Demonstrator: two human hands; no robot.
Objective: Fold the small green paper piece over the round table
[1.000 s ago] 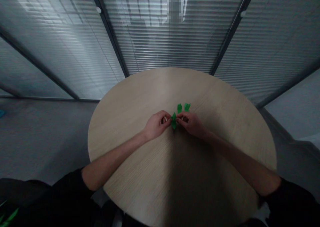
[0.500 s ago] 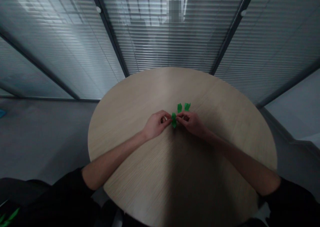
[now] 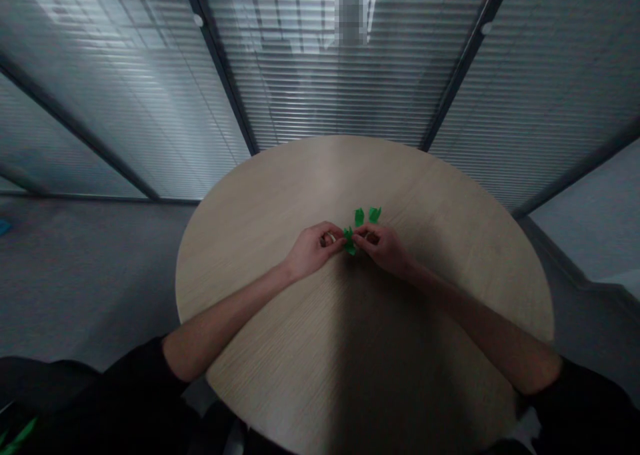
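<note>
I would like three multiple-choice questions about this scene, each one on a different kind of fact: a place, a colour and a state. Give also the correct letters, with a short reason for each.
1. Where do the two green paper tips show?
A. Beyond the hands, over the round wooden table
B. On the grey floor
C. Under a forearm

2. What colour is the folded paper between the left hand and the right hand?
A. Red
B. White
C. Green

3. What are the hands doing?
A. Lying flat and far apart
B. Both pinching the folded paper
C. Gripping the table edge

Answers:
1. A: the tips show past the fingers, with the table top around them.
2. C: the paper shows bright green.
3. B: the fingers of both hands meet on it.
</note>
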